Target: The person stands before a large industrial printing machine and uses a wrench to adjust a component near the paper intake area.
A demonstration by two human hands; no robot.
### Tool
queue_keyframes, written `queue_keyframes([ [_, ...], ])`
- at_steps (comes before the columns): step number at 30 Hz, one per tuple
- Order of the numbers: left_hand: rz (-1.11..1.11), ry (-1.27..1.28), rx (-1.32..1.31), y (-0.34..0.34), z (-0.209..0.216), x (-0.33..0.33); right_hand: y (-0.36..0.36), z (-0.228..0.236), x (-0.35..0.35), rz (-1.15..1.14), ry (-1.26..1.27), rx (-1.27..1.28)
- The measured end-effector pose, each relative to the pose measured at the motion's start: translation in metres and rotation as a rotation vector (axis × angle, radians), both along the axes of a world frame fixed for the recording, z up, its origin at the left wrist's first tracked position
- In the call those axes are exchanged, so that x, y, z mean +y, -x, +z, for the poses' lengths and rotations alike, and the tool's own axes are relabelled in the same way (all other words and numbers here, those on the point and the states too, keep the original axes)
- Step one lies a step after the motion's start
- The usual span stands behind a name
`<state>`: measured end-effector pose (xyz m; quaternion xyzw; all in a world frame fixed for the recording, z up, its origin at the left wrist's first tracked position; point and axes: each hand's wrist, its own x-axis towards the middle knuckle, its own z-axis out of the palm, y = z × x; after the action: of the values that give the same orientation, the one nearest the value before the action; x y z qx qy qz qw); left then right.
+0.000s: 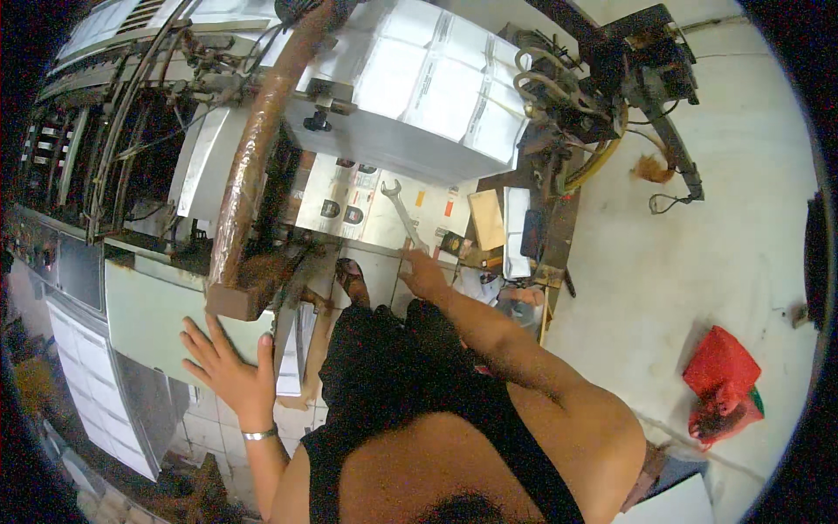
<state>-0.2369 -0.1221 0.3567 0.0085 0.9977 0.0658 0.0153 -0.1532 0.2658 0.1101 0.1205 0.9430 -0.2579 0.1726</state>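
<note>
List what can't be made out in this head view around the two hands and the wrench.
- Right hand: it grips the wrench by its lower end; the hand covers that end and the finger wrap.
- Left hand: lies flat on the pale green machine panel; palm contact hidden underneath.
- Items on the small bench: too small to identify.
- Red bag: contents hidden.
- Machine at left: bent and dark near the fisheye rim.

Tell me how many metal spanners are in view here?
1. The silver open-ended metal spanner is held by its lower end in the right hand, above the cluttered workbench. The left hand rests flat on the pale green machine panel. Others may lie hidden.
</note>
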Motion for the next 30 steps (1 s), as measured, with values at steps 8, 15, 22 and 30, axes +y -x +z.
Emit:
queue_keyframes([
  [8, -0.006, -0.018, -0.018, 0.002, 0.012, 0.004, -0.034, 0.004, 0.019, 0.133, 0.173, -0.412],
  [15, -0.013, -0.022, 0.007, -0.001, 0.009, 0.002, -0.023, 0.046, 0.039, -0.028, 0.142, -0.383],
  [22, -0.013, -0.052, 0.003, -0.002, 0.014, -0.001, -0.029, 0.061, 0.052, -0.019, 0.073, -0.218],
  [30, 0.007, -0.102, 0.027, -0.007, 0.014, -0.004, -0.041, 0.048, 0.05, 0.027, 0.095, -0.307],
])
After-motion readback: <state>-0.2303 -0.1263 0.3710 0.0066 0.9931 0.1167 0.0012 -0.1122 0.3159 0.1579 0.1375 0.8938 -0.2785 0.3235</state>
